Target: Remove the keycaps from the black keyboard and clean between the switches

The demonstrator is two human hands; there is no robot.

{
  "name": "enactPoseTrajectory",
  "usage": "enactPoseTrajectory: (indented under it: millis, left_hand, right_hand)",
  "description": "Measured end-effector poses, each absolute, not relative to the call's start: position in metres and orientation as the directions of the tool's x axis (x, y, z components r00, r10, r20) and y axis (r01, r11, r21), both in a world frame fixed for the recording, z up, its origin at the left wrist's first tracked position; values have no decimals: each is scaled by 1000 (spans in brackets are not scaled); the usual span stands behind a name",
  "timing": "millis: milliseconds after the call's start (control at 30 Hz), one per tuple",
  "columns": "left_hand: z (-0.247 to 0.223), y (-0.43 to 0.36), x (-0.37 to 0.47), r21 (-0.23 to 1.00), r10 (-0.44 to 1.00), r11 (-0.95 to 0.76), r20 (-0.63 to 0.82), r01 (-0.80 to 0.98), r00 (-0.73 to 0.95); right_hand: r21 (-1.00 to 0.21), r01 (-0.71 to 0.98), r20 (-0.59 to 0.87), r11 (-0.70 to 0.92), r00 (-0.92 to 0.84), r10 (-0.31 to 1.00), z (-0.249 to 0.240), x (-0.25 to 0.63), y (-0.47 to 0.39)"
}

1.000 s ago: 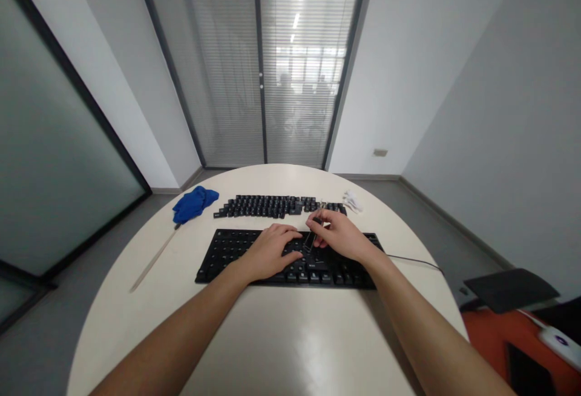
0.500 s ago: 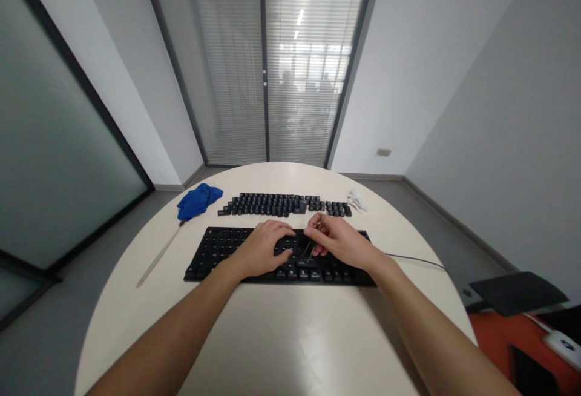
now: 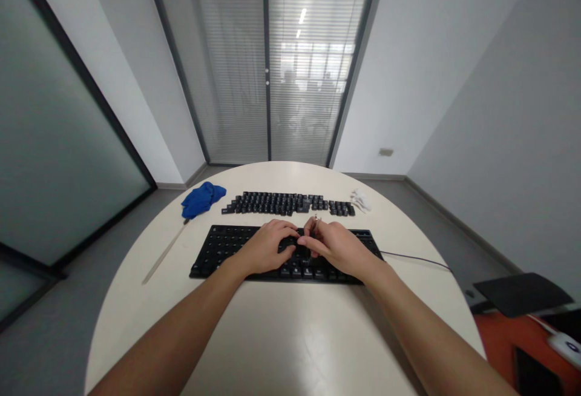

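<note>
At far left, a thin stick (image 3: 166,252) is lying slantwise on the pale desk (image 3: 281,329), its far end reaching toward a crumpled blue cloth (image 3: 203,199). Next, your left hand (image 3: 270,247) is resting over the black keyboard (image 3: 299,260), thumb and fingers spread apart, seemingly steadying it. The keyboard is lying flat across the middle of the desk; beyond it, loose keycaps (image 3: 267,204) are standing in rows. Right of your left hand, your right hand (image 3: 333,244) is hovering over or touching the keyboard, which of the two you cannot tell. Its grip is drawing together, apparently clamping on a thin wire tool (image 3: 316,218), mostly hidden by your fingers. At right, a white cloth (image 3: 361,200) is lying at the far side, and a cable (image 3: 417,257) is trailing rightward. You appear to be working on one key position near the keyboard's middle; the next move is probably calling for a careful, straight motion of the wire tool while your left hand is bracing.
</note>
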State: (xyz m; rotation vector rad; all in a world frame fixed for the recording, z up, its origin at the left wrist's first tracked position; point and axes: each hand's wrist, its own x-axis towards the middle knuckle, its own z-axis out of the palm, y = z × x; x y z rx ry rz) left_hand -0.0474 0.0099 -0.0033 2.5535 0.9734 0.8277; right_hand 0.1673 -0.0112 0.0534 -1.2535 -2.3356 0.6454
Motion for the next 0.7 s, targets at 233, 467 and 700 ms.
enactPoseTrajectory:
  millis: [233, 467, 700]
  left_hand:
    - [5, 6, -47, 498, 621, -769, 431, 401, 655]
    - [4, 8, -46, 521, 629, -758, 426, 392, 650]
    - [-5, 14, -47, 550, 690, -711, 424, 439, 587]
  right_hand:
    - [-503, 727, 213, 467, -420, 882, 45, 161, -10]
    - [-462, 754, 231, 467, -406, 884, 46, 160, -10]
    - [-428, 733, 266, 529, -457, 849, 44, 156, -14]
